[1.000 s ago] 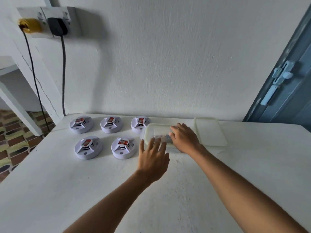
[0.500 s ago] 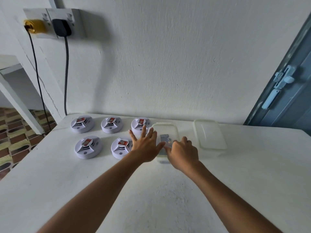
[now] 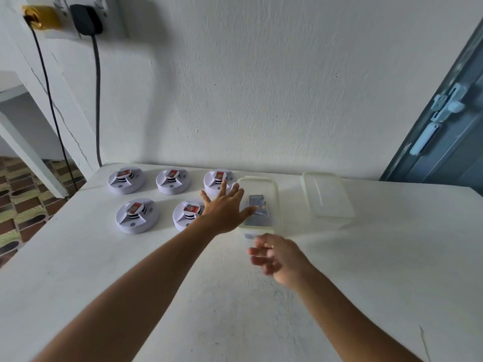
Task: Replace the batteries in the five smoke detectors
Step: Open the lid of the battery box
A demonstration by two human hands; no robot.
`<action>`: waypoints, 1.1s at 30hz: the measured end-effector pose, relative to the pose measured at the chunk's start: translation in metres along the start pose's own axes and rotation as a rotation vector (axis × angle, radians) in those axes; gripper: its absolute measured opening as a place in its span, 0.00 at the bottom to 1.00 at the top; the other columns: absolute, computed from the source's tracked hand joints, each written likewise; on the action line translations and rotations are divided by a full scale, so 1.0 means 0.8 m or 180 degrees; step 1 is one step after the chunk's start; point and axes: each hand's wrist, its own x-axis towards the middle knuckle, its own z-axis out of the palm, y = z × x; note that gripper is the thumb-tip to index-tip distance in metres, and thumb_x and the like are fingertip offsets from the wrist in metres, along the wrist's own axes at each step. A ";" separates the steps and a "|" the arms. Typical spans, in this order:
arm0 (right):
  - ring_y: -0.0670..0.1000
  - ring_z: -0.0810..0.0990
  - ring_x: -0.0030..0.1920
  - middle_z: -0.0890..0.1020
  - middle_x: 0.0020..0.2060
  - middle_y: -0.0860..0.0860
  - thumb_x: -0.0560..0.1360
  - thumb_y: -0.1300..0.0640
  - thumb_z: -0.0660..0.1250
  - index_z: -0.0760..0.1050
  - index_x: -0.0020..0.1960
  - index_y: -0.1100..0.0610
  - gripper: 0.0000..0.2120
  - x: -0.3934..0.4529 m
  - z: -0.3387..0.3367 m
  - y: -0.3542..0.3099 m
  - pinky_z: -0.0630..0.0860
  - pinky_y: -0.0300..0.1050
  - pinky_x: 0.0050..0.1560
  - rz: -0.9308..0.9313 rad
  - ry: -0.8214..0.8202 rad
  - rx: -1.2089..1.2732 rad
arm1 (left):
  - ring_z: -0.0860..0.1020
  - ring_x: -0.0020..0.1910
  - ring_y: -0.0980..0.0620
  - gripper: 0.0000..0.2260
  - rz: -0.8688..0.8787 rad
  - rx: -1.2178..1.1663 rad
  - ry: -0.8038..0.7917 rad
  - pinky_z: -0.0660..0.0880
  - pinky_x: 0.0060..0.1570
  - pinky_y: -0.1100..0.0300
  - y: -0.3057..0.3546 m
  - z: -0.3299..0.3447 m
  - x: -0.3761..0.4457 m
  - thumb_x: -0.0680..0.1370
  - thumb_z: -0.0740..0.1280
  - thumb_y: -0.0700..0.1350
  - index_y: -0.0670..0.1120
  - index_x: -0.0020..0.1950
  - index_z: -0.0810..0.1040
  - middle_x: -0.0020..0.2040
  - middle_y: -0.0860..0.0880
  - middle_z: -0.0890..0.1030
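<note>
- Smoke detectors – five white round ones – lie on the bench in two rows, three behind and two in front, all to the left of the left hand; each shows a red-labelled battery on top.
- Left hand is spread flat, fingers straight, over the nearest detectors, its thumb reaching toward the clear box; whether it touches anything I cannot tell.
- Right hand hangs just in front of the box, blurred, fingers loosely curled and holding nothing as far as shows.
- Inside the box, just right of the left hand, lies a flat pack, likely the fresh batteries; its lid rests further right, beyond both hands.
- Handling, as a guess: the detectors look like light, stiff plastic shells that would slide on the smooth bench, so one hand should pin the rim while the other pinches the battery by its sides.
- Room: wide bare bench lies near the forearms for working. The left-hand detectors sit near the bench edge – a push that way risks a drop.
</note>
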 end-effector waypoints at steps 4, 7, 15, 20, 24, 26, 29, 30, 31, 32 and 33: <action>0.55 0.84 0.44 0.80 0.54 0.59 0.76 0.63 0.67 0.74 0.52 0.63 0.06 0.012 0.023 0.021 0.73 0.37 0.26 0.0008 0.0119 0.1371 | 0.40 0.78 0.45 0.32 -0.0010 -0.0056 -0.0002 0.43 0.67 0.25 0.001 -0.001 -0.002 0.79 0.50 0.65 0.47 0.77 0.55 0.80 0.49 0.48; 0.53 0.84 0.46 0.80 0.54 0.56 0.75 0.60 0.70 0.74 0.56 0.61 0.11 0.018 0.038 0.025 0.73 0.38 0.34 -0.0102 0.0221 0.1894 | 0.40 0.78 0.44 0.32 -0.0012 -0.0108 0.0022 0.43 0.66 0.25 0.002 -0.002 -0.002 0.79 0.53 0.64 0.47 0.77 0.57 0.80 0.49 0.50; 0.46 0.65 0.25 0.71 0.28 0.51 0.75 0.56 0.70 0.73 0.44 0.59 0.08 0.030 0.058 0.028 0.65 0.35 0.25 -0.0311 0.0544 0.1984 | 0.43 0.78 0.42 0.31 -0.0082 -0.0292 -0.0005 0.47 0.66 0.24 0.004 -0.004 0.000 0.79 0.57 0.63 0.46 0.75 0.60 0.80 0.49 0.52; 0.48 0.68 0.23 0.76 0.29 0.54 0.73 0.52 0.71 0.71 0.39 0.59 0.13 -0.003 0.037 0.011 0.61 0.37 0.23 0.0334 -0.0633 -0.0020 | 0.55 0.77 0.44 0.25 -0.0116 -0.0429 0.0430 0.58 0.69 0.34 0.010 -0.004 -0.006 0.77 0.62 0.62 0.49 0.69 0.71 0.75 0.48 0.65; 0.49 0.65 0.20 0.76 0.23 0.54 0.73 0.58 0.67 0.76 0.32 0.61 0.12 -0.012 0.011 -0.039 0.57 0.36 0.23 -0.0747 -0.0303 -0.2154 | 0.70 0.63 0.45 0.13 0.0077 -0.0952 0.1197 0.71 0.59 0.47 0.012 0.009 -0.012 0.75 0.70 0.55 0.47 0.51 0.81 0.59 0.47 0.77; 0.51 0.70 0.27 0.76 0.26 0.53 0.73 0.57 0.65 0.75 0.33 0.61 0.11 0.012 0.004 -0.067 0.62 0.40 0.28 -0.1864 0.0935 -0.2536 | 0.73 0.55 0.44 0.06 0.0303 -0.0959 0.1527 0.74 0.51 0.45 0.016 0.016 -0.016 0.74 0.71 0.49 0.46 0.44 0.82 0.52 0.47 0.79; 0.53 0.78 0.46 0.80 0.45 0.53 0.76 0.59 0.62 0.77 0.46 0.57 0.05 0.059 0.000 -0.095 0.70 0.43 0.41 -0.2698 0.1392 -0.3351 | 0.77 0.47 0.46 0.08 0.0685 -0.0651 0.1875 0.76 0.43 0.46 0.033 0.025 -0.035 0.74 0.65 0.47 0.47 0.41 0.83 0.46 0.48 0.81; 0.54 0.77 0.57 0.79 0.56 0.54 0.77 0.60 0.61 0.76 0.56 0.58 0.11 0.075 -0.001 -0.100 0.71 0.44 0.51 -0.2685 0.1148 -0.3655 | 0.78 0.47 0.46 0.11 0.0810 -0.0547 0.1948 0.76 0.44 0.47 0.040 0.029 -0.042 0.74 0.63 0.48 0.47 0.42 0.83 0.46 0.49 0.82; 0.54 0.70 0.67 0.73 0.66 0.55 0.78 0.60 0.59 0.73 0.65 0.58 0.16 0.089 -0.002 -0.102 0.68 0.46 0.61 -0.2592 0.0877 -0.3939 | 0.79 0.48 0.47 0.12 0.0887 -0.0453 0.1971 0.75 0.46 0.47 0.045 0.035 -0.050 0.74 0.61 0.49 0.48 0.44 0.83 0.47 0.49 0.83; 0.54 0.62 0.73 0.66 0.72 0.55 0.79 0.59 0.57 0.68 0.71 0.59 0.20 0.097 -0.001 -0.103 0.63 0.48 0.68 -0.2514 0.0677 -0.4182 | 0.79 0.50 0.47 0.12 0.0902 -0.0379 0.1940 0.75 0.49 0.47 0.049 0.042 -0.057 0.74 0.61 0.51 0.48 0.46 0.83 0.49 0.50 0.83; 0.54 0.57 0.75 0.61 0.75 0.55 0.80 0.58 0.55 0.64 0.74 0.59 0.22 0.101 0.000 -0.103 0.59 0.49 0.71 -0.2489 0.0556 -0.4410 | 0.79 0.53 0.48 0.13 0.0873 -0.0335 0.1883 0.74 0.52 0.45 0.050 0.049 -0.063 0.74 0.61 0.52 0.49 0.49 0.83 0.51 0.50 0.83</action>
